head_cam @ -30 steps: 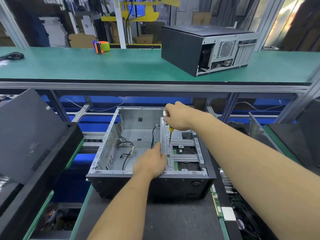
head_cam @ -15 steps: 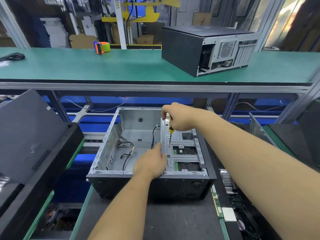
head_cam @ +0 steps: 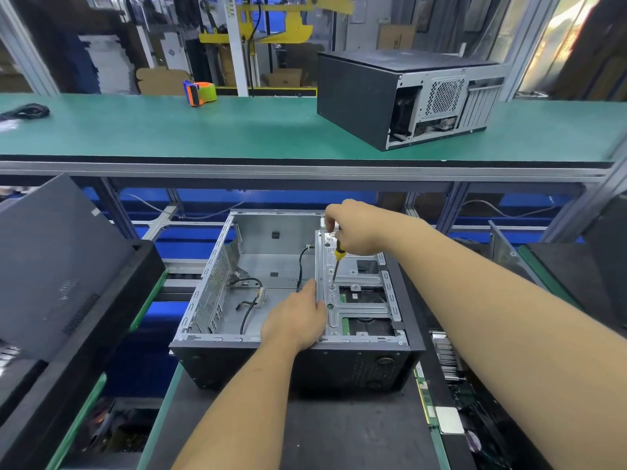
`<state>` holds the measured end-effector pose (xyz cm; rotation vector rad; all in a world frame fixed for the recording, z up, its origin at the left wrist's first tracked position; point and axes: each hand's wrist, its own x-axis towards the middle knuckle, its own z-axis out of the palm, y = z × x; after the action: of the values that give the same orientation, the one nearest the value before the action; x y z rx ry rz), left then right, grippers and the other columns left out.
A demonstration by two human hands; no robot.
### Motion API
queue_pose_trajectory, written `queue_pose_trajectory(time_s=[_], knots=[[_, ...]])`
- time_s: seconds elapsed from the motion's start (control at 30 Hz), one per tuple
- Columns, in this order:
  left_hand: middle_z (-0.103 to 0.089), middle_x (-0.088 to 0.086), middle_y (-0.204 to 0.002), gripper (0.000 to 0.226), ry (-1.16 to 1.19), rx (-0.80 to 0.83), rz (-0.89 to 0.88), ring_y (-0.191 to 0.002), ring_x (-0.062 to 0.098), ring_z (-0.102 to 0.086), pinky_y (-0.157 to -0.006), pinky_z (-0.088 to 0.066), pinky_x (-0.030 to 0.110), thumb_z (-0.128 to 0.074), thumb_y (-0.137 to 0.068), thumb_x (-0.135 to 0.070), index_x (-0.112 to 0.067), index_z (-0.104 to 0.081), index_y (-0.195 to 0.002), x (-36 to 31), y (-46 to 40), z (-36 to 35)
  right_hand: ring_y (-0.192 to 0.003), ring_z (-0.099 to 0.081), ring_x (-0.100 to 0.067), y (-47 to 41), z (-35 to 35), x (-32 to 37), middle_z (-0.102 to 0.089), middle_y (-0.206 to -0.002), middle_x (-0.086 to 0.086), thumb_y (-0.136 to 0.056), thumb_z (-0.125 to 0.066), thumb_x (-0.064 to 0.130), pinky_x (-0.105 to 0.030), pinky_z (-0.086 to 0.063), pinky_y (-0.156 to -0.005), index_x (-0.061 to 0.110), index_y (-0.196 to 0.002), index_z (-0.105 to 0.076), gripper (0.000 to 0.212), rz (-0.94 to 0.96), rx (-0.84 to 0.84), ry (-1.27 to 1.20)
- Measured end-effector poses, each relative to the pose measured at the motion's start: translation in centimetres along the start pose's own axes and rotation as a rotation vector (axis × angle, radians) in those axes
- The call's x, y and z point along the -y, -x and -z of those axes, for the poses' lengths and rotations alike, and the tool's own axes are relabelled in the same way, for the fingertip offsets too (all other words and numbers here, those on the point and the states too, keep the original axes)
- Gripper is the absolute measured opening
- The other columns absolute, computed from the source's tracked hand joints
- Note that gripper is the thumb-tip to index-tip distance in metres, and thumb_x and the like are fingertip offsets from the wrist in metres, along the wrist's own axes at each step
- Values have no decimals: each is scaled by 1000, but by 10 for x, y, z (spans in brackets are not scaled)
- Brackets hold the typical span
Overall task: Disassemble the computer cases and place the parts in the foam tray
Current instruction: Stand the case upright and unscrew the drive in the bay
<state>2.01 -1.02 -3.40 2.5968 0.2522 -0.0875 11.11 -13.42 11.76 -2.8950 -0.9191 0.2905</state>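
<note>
Computer case (head_cam: 295,320) lies open on the dark work table (head_cam: 339,432), right in front of the person. Inside it, the right hand (head_cam: 356,232) grips a screwdriver (head_cam: 337,262) with its tip on a screw (head_cam: 331,285) in the metal bracket (head_cam: 356,293). Left hand (head_cam: 298,317) holds the bracket's edge. Best to keep the tool straight up, push down, and turn slowly so it does not slip.

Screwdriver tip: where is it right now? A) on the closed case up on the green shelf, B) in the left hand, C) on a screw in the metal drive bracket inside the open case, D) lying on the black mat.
C: the right hand holds the screwdriver upright, tip down on the metal drive bracket of the open case.
</note>
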Motion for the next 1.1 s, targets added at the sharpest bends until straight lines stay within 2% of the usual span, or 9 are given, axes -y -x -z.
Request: queue_pose_trajectory(time_s=[0.17,0.23,0.33,0.47,0.6,0.77,0.9,1.0,1.1], knots=[[-65,-2,-102,35,-2,-7,3,-84,24,-57,-72,-45,37,-33,-102,-35,-29,-45,-134,0,0,-1,-84,-51,-24,2,-1,1,-45,-108,-7,-100,-49,32,-41,-46,-81,14,-114,-49,23,-72,1,-66],[-67,0,-107,36,2,-6,7,-85,24,-57,-73,-45,37,-33,-102,-35,-29,-44,-135,0,-1,-1,-84,-51,-29,2,-3,3,-48,-98,-9,-106,-36,41,-40,-44,-75,10,-103,-47,32,-141,-34,-12],[-69,0,-111,37,-1,-7,1,-87,24,-59,-73,-46,38,-34,-102,-36,-30,-43,-137,0,0,-1,-69,-48,-24,1,-5,5,-53,-85,-9,-109,-35,30,-35,-40,-59,11,-85,-44,32,-81,-69,59],[-68,-1,-109,35,-7,-14,2,-86,23,-57,-71,-43,36,-34,-103,-37,-29,-44,-135,0,0,-2,-86,-57,-26,0,0,6,-59,-102,-7,-98,-49,12,-39,-48,-72,10,-105,-55,10,8,8,71],[-68,-2,-107,32,-4,-16,-1,-86,22,-58,-71,-44,36,-35,-103,-36,-30,-44,-133,0,0,-1,-74,-46,-11,2,6,5,-41,-95,5,-90,-57,9,-29,-37,-60,19,-120,-53,32,33,55,-1],[-68,2,-113,34,-17,-21,-9,-90,24,-58,-76,-49,39,-35,-103,-36,-27,-45,-134,0,0,-1,-89,-51,-29,0,-3,6,-40,-108,-4,-103,-39,48,-45,-47,-85,12,-116,-48,39,-129,13,8],[-68,0,-115,37,-15,-19,-11,-91,23,-59,-74,-47,38,-35,-104,-36,-28,-42,-140,-1,0,-1,-66,-50,-24,-3,-5,2,-55,-84,-8,-104,-44,23,-38,-47,-67,11,-77,-47,30,-142,-54,185],[-69,1,-112,34,-15,-22,-12,-89,23,-59,-74,-48,39,-35,-104,-36,-28,-45,-135,0,0,0,-73,-53,-27,-4,-5,0,-56,-90,-8,-97,-47,11,-39,-48,-67,10,-91,-52,8,-79,-71,169],[-68,-1,-111,35,-9,-19,-13,-86,21,-57,-71,-43,37,-35,-104,-35,-30,-44,-137,0,1,-1,-80,-54,-22,-1,-2,2,-46,-102,-3,-92,-52,7,-35,-45,-68,14,-108,-55,17,16,-56,-7]])
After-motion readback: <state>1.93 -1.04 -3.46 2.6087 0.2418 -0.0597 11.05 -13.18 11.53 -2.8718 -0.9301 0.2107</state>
